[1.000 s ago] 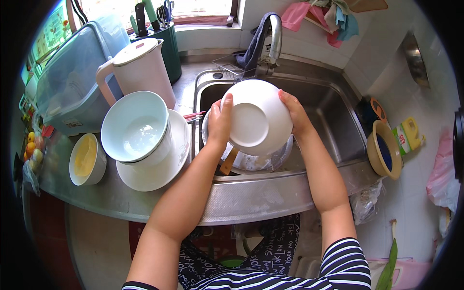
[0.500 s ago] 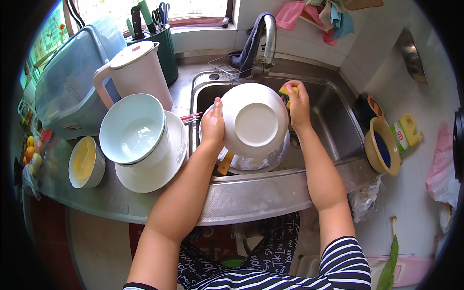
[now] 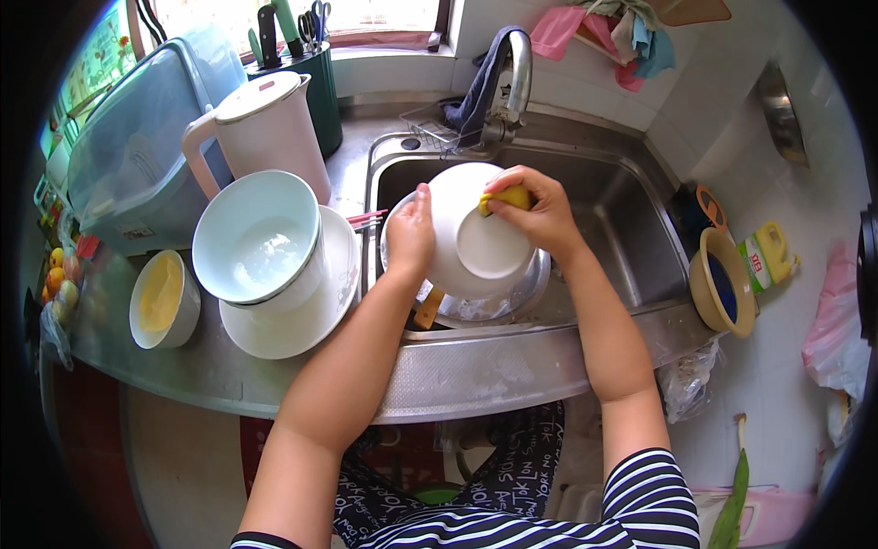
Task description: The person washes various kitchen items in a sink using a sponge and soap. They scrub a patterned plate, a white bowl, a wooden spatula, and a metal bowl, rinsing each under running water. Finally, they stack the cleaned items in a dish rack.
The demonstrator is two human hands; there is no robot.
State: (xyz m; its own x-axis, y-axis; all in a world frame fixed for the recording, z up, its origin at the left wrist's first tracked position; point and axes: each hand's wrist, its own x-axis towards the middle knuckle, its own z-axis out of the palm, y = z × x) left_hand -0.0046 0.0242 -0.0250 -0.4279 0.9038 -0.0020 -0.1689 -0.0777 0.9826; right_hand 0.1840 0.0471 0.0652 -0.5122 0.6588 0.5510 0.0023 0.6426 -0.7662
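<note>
A white bowl (image 3: 498, 247) is held over the sink with its footed underside facing me. My left hand (image 3: 412, 235) grips it by the left rim, thumb lying on the outside. In my right hand (image 3: 541, 209) a yellow sponge (image 3: 512, 197) is pinched and pressed against the bowl's base near the foot ring. Beneath the bowl, other dishes rest in the steel sink (image 3: 631, 229), partly hidden, with a yellow-brown handle (image 3: 427, 309) sticking out at the near left. Pink chopsticks (image 3: 368, 219) lie at the sink's left edge.
Left of the sink stand stacked bowls (image 3: 256, 238) on a white plate (image 3: 240, 340), a small bowl with a yellow inside (image 3: 165, 302), a pale kettle (image 3: 274, 128) and a knife block (image 3: 320, 101). The faucet (image 3: 519, 73) rises behind. A beige basin (image 3: 722, 284) sits at right.
My right hand with the sponge has moved left, from the bowl's right rim onto its base. The left hand keeps its hold on the bowl, which has tilted slightly.
</note>
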